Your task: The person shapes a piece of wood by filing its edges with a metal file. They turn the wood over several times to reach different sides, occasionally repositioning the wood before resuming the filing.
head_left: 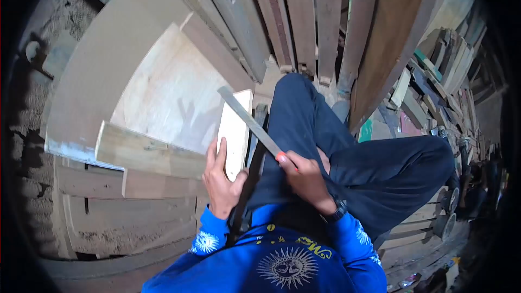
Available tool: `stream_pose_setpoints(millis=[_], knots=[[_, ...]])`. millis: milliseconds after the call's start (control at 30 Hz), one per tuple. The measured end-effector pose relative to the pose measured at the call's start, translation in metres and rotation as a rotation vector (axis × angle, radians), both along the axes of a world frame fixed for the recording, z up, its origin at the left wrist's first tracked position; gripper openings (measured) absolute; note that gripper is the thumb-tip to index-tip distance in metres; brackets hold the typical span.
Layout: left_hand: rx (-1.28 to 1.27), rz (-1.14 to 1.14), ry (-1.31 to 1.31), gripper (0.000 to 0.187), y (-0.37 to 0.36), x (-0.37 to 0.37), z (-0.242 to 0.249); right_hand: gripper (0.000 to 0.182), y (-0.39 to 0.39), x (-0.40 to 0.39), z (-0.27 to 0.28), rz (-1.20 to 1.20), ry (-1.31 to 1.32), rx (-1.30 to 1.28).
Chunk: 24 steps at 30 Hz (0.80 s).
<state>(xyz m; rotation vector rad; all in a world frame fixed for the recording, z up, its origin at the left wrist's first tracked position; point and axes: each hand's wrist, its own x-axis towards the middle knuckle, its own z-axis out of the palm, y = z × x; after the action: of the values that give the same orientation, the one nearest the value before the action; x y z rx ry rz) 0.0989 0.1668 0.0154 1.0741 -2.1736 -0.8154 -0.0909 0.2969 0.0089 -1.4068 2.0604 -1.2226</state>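
Note:
A pale wooden block [232, 138] stands in front of me, its bright face lit. My left hand [221, 176] grips its lower end, thumb on the right side and fingers on the left. My right hand [305, 176] is closed round the orange handle of a long flat metal file [251, 122]. The file slants up to the left, and its far end lies over the upper part of the block. Whether the file touches the block cannot be made out.
Large pale boards [163, 87] lean at the left, with a short plank [152, 149] across them. Long planks [304, 21] stand ahead. Wood offcuts [418, 103] are piled at the right. My bent legs [304, 114] are beside the block.

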Motion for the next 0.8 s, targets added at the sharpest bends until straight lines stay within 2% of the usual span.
stream_pose_setpoints(millis=[67, 167, 267, 333, 400, 433, 467, 533, 600, 667, 733, 800], knots=[[0.012, -0.010, 0.012, 0.090, -0.001, -0.002, 0.003, 0.032, 0.024, 0.005, 0.010, -0.075, -0.347, 0.267], [-0.012, -0.016, -0.055, 0.092, 0.005, -0.002, 0.007, 0.035, 0.011, 0.007, 0.002, -0.089, -0.214, 0.148], [-0.060, -0.023, -0.039, 0.092, 0.001, -0.002, 0.002, 0.033, -0.035, -0.009, -0.003, -0.028, -0.296, 0.105], [0.017, -0.016, 0.025, 0.090, -0.004, -0.004, 0.002, 0.031, -0.040, -0.015, 0.004, -0.012, -0.301, 0.122], [0.019, -0.010, 0.025, 0.088, -0.001, -0.003, 0.000, 0.033, -0.024, -0.008, -0.009, -0.001, -0.162, -0.017], [0.024, -0.010, 0.042, 0.088, -0.002, -0.003, 0.002, 0.028, -0.010, -0.003, -0.004, -0.005, -0.048, -0.102], [0.029, -0.005, 0.059, 0.089, -0.002, -0.003, 0.001, 0.028, 0.006, 0.002, 0.000, 0.005, -0.061, -0.077], [0.066, 0.005, 0.060, 0.092, -0.001, -0.001, -0.004, 0.024, 0.029, 0.009, 0.006, -0.083, -0.328, 0.244], [-0.076, -0.026, -0.072, 0.093, 0.001, -0.002, 0.004, 0.024, 0.026, 0.015, -0.001, -0.099, -0.372, 0.203], [-0.086, -0.055, -0.059, 0.094, 0.001, -0.003, 0.006, 0.024, 0.001, 0.012, -0.009, -0.064, -0.204, 0.034], [-0.001, 0.008, -0.049, 0.089, 0.006, -0.008, 0.014, 0.025, -0.029, 0.003, -0.005, -0.045, -0.215, 0.042], [-0.031, 0.027, -0.047, 0.091, 0.001, -0.006, 0.007, 0.025, -0.041, 0.000, -0.006, -0.003, -0.222, 0.055]])
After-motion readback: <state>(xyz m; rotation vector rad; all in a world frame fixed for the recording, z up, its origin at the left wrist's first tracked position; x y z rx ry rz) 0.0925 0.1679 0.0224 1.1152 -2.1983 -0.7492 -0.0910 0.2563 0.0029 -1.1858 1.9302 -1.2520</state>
